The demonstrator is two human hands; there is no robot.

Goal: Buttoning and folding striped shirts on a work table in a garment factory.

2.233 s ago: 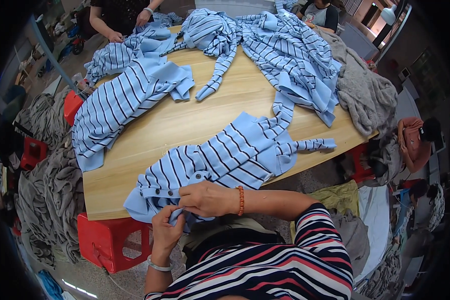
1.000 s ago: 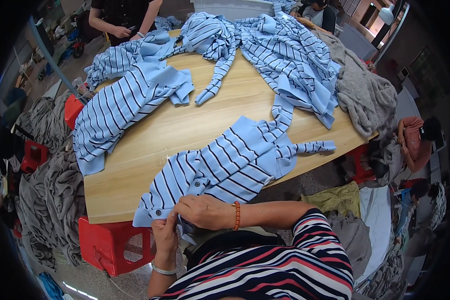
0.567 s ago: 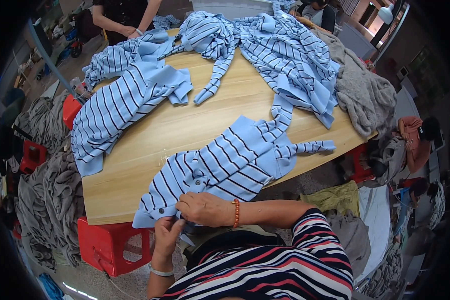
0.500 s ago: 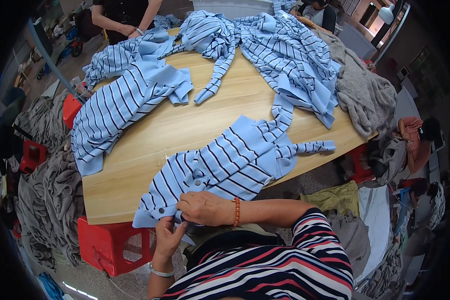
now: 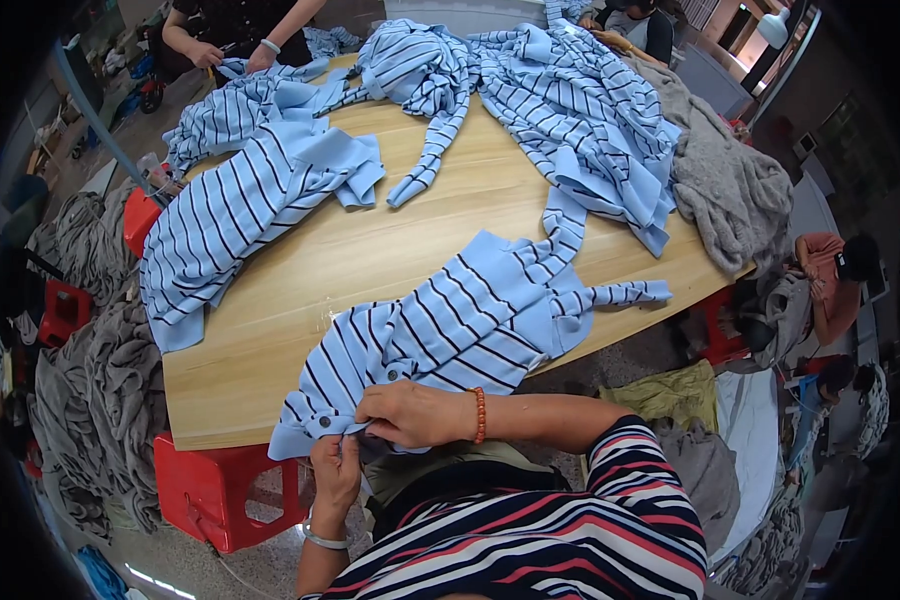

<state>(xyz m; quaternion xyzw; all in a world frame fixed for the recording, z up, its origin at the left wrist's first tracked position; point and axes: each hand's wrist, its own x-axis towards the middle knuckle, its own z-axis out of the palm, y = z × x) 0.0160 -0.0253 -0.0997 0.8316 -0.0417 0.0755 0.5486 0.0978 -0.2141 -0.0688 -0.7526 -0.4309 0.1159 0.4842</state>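
A light blue knit cardigan with dark stripes (image 5: pixel 440 320) lies across the near part of the wooden table, its lower edge hanging toward me. Two dark buttons show on its front band. My left hand (image 5: pixel 336 470), with a pale bangle at the wrist, pinches the band's edge just below the lower button. Beside it my right hand (image 5: pixel 410 412), wearing an orange bead bracelet, grips the same edge with bent fingers. The fingertips are close together, and whatever lies right between them is partly hidden.
Further striped garments (image 5: pixel 250 210) lie at the left and back of the wooden table (image 5: pixel 470 190). A grey knit pile (image 5: pixel 730 190) hangs over its right edge. A red stool (image 5: pixel 220 490) stands below the near left corner. Across the table, a person's hands (image 5: pixel 232 57) handle striped fabric.
My left hand has closed its thumb and fingers on the band edge, and my right hand has shifted slightly right. The person opposite has moved their hands apart over a garment.
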